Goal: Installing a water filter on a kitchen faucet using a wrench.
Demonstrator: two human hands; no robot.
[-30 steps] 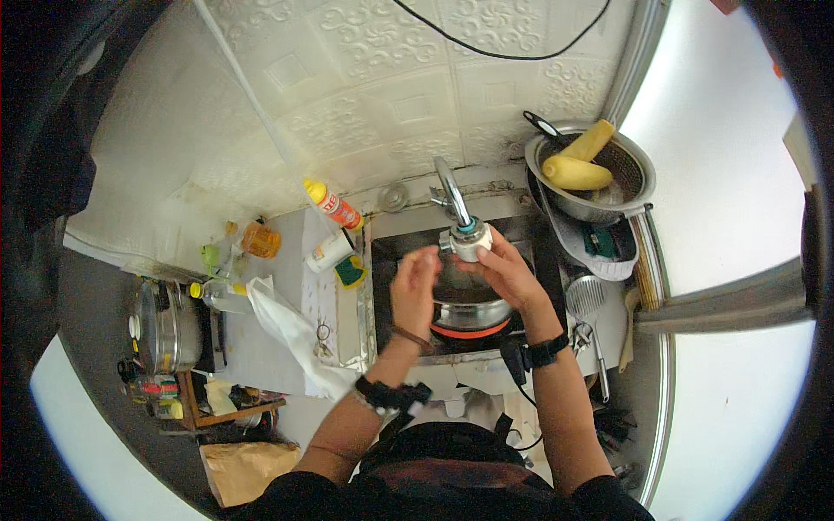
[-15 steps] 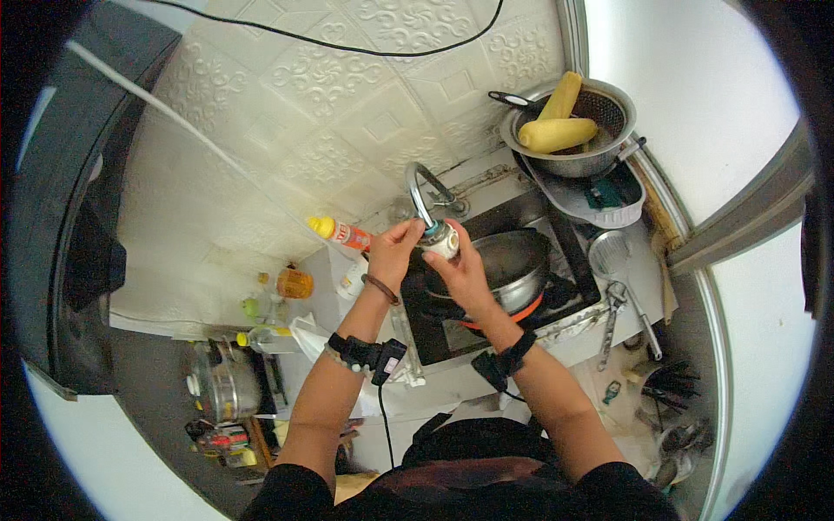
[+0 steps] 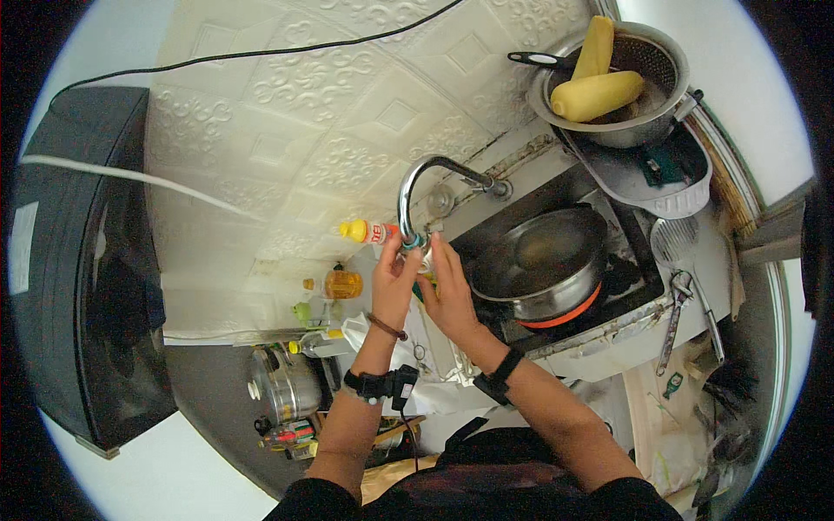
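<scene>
Here, two hands (image 3: 452, 302) at one faucet (image 3: 406, 193); two yellow vegetables (image 3: 598, 96).

bold lettering | yellow-capped bottle (image 3: 354, 230), red-and-white label (image 3: 377, 233) || print unreadable | white sticker (image 3: 23, 247), dark cabinet (image 3: 80, 200)
</scene>
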